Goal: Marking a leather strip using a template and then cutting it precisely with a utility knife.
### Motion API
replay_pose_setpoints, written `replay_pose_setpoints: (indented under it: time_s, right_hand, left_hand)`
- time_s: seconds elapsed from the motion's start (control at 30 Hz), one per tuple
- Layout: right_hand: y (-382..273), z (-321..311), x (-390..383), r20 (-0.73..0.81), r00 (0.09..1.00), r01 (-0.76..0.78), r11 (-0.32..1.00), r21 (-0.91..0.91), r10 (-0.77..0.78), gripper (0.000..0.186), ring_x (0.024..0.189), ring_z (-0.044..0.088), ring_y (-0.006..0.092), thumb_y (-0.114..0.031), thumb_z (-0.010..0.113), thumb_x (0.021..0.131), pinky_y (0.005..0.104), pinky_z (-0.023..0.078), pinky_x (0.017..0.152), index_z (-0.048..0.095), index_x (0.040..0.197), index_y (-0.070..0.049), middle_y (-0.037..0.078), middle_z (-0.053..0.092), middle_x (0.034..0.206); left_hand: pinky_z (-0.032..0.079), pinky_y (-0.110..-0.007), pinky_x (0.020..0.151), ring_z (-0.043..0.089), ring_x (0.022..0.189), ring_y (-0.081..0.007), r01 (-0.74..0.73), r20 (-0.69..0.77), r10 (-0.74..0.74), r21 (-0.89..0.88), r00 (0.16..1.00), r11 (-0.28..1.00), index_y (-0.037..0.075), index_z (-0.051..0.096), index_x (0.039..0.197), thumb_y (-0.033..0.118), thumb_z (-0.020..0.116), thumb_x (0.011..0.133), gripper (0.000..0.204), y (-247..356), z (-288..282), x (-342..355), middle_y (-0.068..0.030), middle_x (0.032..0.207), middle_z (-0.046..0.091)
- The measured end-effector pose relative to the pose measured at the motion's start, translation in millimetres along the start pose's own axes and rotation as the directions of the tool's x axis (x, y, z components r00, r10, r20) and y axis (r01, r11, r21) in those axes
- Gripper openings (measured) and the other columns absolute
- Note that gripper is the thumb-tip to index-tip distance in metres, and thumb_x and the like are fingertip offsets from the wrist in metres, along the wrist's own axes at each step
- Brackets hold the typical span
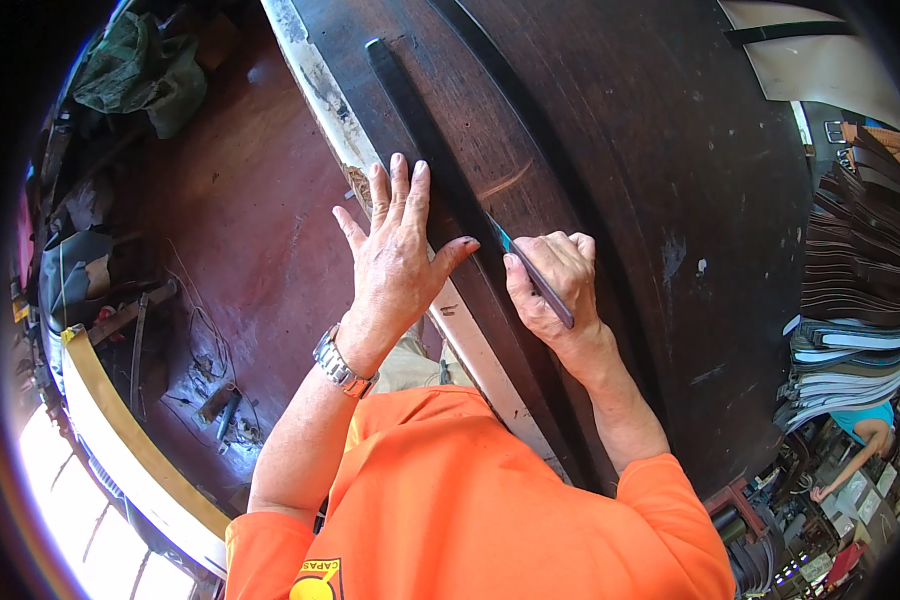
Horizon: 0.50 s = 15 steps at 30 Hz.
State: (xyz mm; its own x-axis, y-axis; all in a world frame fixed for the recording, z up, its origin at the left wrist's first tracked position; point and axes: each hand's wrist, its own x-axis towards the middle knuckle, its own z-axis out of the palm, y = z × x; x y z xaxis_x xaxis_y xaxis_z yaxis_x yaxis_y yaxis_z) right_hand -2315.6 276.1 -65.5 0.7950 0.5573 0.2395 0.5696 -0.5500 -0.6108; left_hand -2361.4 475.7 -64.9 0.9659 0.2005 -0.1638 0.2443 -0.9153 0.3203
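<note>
A wide sheet of dark brown leather (610, 180) covers the desk (320, 90), whose worn pale edge runs along the sheet's left side. On the leather lies a long dark straightedge (415, 110), reaching from the far end down toward the person.

The left hand (395, 250) presses flat on the straightedge and the desk edge, fingers spread, holding nothing. The right hand (555, 290) has its grip closed around a slim cutting knife (535, 275), blue-tinted tip set on the leather just right of the straightedge, near the left thumb.

To cut cleanly here, I judge the left palm should bear straight down so the straightedge cannot creep, thumb tucked clear of the blade line. The knife wants a low, steady angle, tip riding the guide edge, drawn in one even pull toward the body rather than several short strokes.

At far right, stacked leather pieces (860, 250) sit well apart.
</note>
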Motion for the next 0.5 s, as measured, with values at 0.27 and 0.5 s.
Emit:
replay_pose_setpoints:
  time_s: [0.27, 0.5]
  right_hand:
    - [3.1, -0.4, -0.8, 0.009, 0.999, 0.033, 0.999, 0.004, -0.033, 0.010, 0.076, 0.062, 0.0223, -0.016, 0.066, 0.089, 0.0425, 0.036, 0.081, 0.066, 0.091, -0.007, 0.006, 0.068, 0.079]
    - [2.5, 4.5, 2.0, 0.000, 0.999, 0.037, 0.999, 0.003, -0.037, 0.008, 0.074, 0.061, 0.0216, -0.015, 0.066, 0.089, 0.0421, 0.036, 0.081, 0.065, 0.090, -0.007, 0.005, 0.067, 0.079]
  left_hand:
    - [0.003, -0.070, 0.117, 0.008, 0.155, -0.0307, 0.007, 0.008, -0.008, 0.019, 1.000, 1.000, 0.011, 0.029, 0.158, 0.064, 0.067, 0.085, 0.098, 1.8, -1.4, 0.1, -0.0167, 0.166, 0.018]
    - [0.002, -0.070, 0.117, 0.008, 0.155, -0.0311, 0.005, 0.007, -0.005, 0.021, 1.000, 1.000, 0.011, 0.030, 0.157, 0.063, 0.068, 0.084, 0.097, 2.7, -2.5, -0.1, -0.0175, 0.166, 0.018]
